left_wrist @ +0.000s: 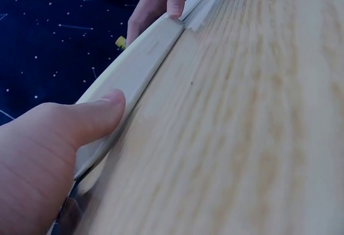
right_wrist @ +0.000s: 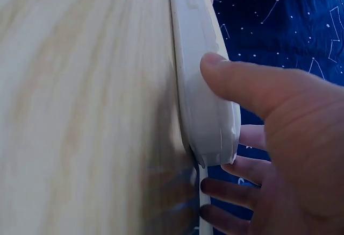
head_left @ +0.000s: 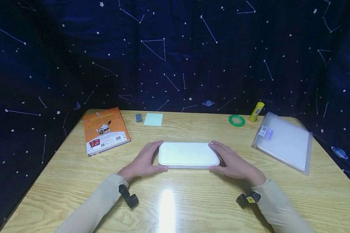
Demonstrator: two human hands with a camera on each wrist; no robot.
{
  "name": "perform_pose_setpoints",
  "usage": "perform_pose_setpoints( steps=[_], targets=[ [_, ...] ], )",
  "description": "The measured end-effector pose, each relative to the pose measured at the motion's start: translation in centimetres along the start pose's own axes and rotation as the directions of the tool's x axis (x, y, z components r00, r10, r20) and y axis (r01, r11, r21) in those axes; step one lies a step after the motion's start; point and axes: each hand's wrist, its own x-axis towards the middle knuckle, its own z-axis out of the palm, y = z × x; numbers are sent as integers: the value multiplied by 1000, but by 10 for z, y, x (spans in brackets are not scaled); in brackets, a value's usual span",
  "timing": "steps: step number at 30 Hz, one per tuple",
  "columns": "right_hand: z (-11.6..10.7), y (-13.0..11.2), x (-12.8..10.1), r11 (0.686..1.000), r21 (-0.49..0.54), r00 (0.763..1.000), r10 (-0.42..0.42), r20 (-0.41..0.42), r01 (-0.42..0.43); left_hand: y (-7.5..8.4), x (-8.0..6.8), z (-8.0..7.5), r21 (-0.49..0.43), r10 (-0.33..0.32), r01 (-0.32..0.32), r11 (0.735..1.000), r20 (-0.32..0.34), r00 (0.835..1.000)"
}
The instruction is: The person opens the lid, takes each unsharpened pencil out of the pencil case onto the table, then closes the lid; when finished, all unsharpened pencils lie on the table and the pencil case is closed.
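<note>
A flat white case (head_left: 189, 153) with rounded corners lies lengthwise across the middle of the wooden table (head_left: 204, 207). My left hand (head_left: 144, 161) grips its left end, thumb along the near side and fingers at the far corner. At the opposite end, my right hand (head_left: 231, 162) holds it the same way. The left wrist view shows the left thumb (left_wrist: 102, 115) pressed to the case's pale side wall (left_wrist: 137, 60). In the right wrist view, the right thumb (right_wrist: 231, 76) touches the near wall while several fingers reach around behind the end.
An orange book (head_left: 106, 131) lies at the back left, beside a small dark blue block (head_left: 138, 117) and a pale square of sticky notes (head_left: 153, 119). Toward the back right are a green tape roll (head_left: 237, 120), a yellow glue stick (head_left: 256, 112) and a clear folder (head_left: 284, 142).
</note>
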Motion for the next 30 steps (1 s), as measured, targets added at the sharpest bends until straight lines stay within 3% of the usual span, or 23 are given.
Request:
perform_pose_setpoints(
  steps=[8, 12, 18, 24, 30],
  targets=[
    [-4, -8, 5, 1000, 21, 1000, -4, -7, 4, 3, 0, 0, -105, -57, 51, 993, -60, 997],
    [-8, -16, 10, 995, 70, 995, -68, -68, 73, 2, 1, 0, -181, -54, 34, 983, -103, 993],
    [-11, -37, 25, 972, 122, 975, -190, -111, 203, 3, 2, 2, -256, -77, 56, 965, -76, 994],
    [-6, -54, 41, 958, -47, 945, -287, -157, 283, 5, 2, 2, -274, -122, 101, 956, -58, 991],
    [0, -58, 44, 942, -172, 926, -320, -203, 288, 6, 1, 2, -303, -158, 132, 944, -62, 985]
  ],
)
